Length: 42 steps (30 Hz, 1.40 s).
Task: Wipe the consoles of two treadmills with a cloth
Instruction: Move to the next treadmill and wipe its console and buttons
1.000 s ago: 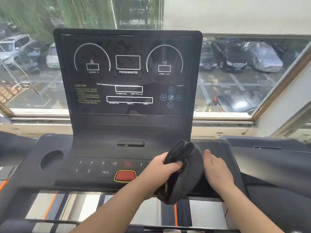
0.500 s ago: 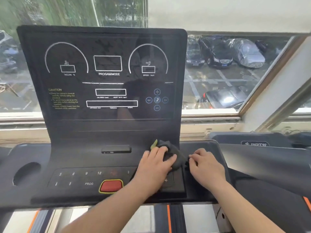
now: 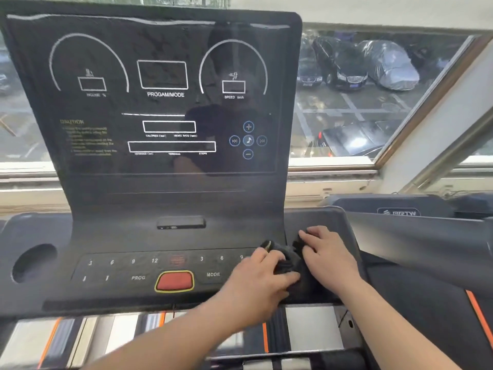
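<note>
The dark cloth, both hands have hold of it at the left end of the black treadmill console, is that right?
Not quite: the end is wrong. In the head view the left hand and right hand have hold of the dark cloth at the right end of the black treadmill console, to the right of the red oval button.
</note>
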### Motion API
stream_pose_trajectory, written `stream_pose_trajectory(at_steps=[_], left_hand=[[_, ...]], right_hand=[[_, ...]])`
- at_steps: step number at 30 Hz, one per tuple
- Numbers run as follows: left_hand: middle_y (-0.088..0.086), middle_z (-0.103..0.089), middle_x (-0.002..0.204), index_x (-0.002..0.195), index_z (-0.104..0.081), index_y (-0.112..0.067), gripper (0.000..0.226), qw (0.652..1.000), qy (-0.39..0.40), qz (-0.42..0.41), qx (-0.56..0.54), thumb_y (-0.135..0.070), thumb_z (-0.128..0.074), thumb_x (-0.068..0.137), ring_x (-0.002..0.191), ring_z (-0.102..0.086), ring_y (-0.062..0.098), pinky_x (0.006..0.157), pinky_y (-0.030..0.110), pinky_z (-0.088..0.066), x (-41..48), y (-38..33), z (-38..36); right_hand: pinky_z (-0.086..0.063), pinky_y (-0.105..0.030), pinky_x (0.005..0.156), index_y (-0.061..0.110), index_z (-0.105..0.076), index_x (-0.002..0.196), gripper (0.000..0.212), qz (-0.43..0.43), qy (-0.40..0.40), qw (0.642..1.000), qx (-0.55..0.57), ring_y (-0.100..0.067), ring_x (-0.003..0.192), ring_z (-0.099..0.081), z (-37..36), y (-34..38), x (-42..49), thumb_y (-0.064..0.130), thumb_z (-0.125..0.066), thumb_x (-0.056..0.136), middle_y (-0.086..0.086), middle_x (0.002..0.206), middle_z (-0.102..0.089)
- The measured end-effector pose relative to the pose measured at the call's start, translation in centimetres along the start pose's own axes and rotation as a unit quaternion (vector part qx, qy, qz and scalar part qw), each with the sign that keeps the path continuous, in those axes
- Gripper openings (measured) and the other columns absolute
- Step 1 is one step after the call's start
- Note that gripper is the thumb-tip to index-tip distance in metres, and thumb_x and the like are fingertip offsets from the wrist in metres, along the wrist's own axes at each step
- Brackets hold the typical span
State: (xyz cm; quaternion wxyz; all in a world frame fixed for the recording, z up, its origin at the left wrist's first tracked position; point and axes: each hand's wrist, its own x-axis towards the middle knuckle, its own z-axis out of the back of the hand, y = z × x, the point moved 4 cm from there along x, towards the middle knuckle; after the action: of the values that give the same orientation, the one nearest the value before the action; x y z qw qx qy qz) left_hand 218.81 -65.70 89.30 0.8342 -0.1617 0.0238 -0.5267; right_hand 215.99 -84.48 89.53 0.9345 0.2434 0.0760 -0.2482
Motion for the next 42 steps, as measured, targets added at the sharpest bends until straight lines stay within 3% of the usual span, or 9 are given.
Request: stream_pose_trajectory(at_steps=[3,6,11,18,24,29,34,38,42], left_hand=[[0.002,-0.05,0.138,0.133,-0.059,-0.043,0.039,0.996,0.003,0.072,0.049,-0.045,-0.054,0.095,0.114,-0.05,0.031,0.086,0.042,-0.05,2.1,4.3,1.7],[0.004,-0.052,0.136,0.129,-0.061,-0.041,0.04,0.977,-0.038,0.206,0.044,-0.04,-0.067,0.089,0.11,-0.048,0.032,0.077,0.043,-0.049,3.3,3.5,1.6],[0.005,-0.047,0.135,0.126,-0.059,-0.037,0.031,0.993,0.013,0.114,0.01,-0.041,-0.06,0.095,0.118,-0.045,0.035,0.078,0.047,-0.051,0.7,-0.8,0.0],[0.003,-0.035,0.139,0.132,-0.053,-0.04,0.027,0.971,0.055,0.232,0.007,-0.04,-0.046,0.106,0.124,-0.036,0.031,0.09,0.043,-0.049,-3.3,6.8,4.4],[-0.006,-0.039,0.144,0.138,-0.051,-0.051,0.036,0.959,-0.019,0.283,0.004,-0.047,-0.049,0.102,0.126,-0.039,0.023,0.091,0.039,-0.051,-11.3,14.1,6.9],[0.001,-0.05,0.139,0.132,-0.059,-0.047,0.036,0.943,-0.069,0.325,0.032,-0.042,-0.063,0.097,0.117,-0.048,0.028,0.08,0.045,-0.057,-19.6,22.0,10.1],[0.014,-0.059,0.122,0.12,-0.074,-0.03,0.035,0.894,-0.152,0.42,0.044,-0.025,-0.079,0.086,0.094,-0.051,0.035,0.065,0.044,-0.055,-24.7,27.2,11.8],[0.008,-0.062,0.118,0.12,-0.07,-0.03,0.042,0.955,-0.127,0.267,0.033,-0.023,-0.08,0.079,0.093,-0.053,0.032,0.061,0.04,-0.052,-22.8,22.4,9.8],[0.005,-0.06,0.123,0.123,-0.067,-0.034,0.041,0.977,-0.099,0.184,0.037,-0.029,-0.077,0.085,0.097,-0.055,0.03,0.065,0.039,-0.058,-22.5,24.4,10.7]], right_hand=[[-0.036,-0.04,0.117,0.033,-0.047,0.154,0.049,-0.002,0.006,1.0,-0.018,-0.016,0.146,-0.027,-1.0,0.6,-0.5,0.036,-0.038,0.106,0.013,0.16,-0.038],[-0.03,-0.039,0.121,0.028,-0.049,0.154,0.048,-0.017,0.002,0.999,0.033,-0.017,0.147,-0.028,-1.0,0.6,-0.4,0.036,-0.037,0.108,0.01,0.16,-0.04],[-0.035,-0.042,0.119,0.02,-0.063,0.142,0.046,-0.04,-0.017,0.995,0.084,-0.021,0.142,-0.042,-0.8,0.7,-0.1,0.018,-0.053,0.096,0.003,0.152,-0.052],[-0.047,-0.036,0.091,0.019,-0.076,0.111,0.023,0.017,-0.187,0.971,0.148,-0.02,0.107,-0.06,-3.1,7.8,-4.4,0.014,-0.057,0.098,0.008,0.103,-0.067],[-0.047,-0.028,0.067,0.025,-0.077,0.107,0.022,0.035,-0.129,0.964,0.231,-0.005,0.06,-0.059,-7.1,16.9,-4.8,0.015,-0.059,0.098,0.014,0.077,-0.071],[-0.053,-0.028,0.078,0.03,-0.077,0.108,0.023,0.078,-0.072,0.973,0.206,-0.002,0.073,-0.062,-10.5,25.0,-5.5,0.018,-0.059,0.099,0.021,0.095,-0.074],[-0.046,-0.024,0.069,0.036,-0.075,0.104,0.024,0.08,-0.015,0.981,0.175,0.003,0.056,-0.049,-13.8,30.2,-6.8,0.023,-0.056,0.098,0.025,0.068,-0.064],[-0.036,-0.01,0.059,0.033,-0.076,0.097,0.022,0.058,-0.04,0.982,0.177,0.005,0.056,-0.055,-14.9,31.5,-8.0,0.019,-0.06,0.097,0.034,0.06,-0.061],[-0.048,-0.027,0.06,0.034,-0.077,0.093,0.026,0.027,-0.056,0.973,0.224,-0.004,0.051,-0.054,-14.6,31.4,-8.0,0.016,-0.059,0.095,0.018,0.071,-0.072]])
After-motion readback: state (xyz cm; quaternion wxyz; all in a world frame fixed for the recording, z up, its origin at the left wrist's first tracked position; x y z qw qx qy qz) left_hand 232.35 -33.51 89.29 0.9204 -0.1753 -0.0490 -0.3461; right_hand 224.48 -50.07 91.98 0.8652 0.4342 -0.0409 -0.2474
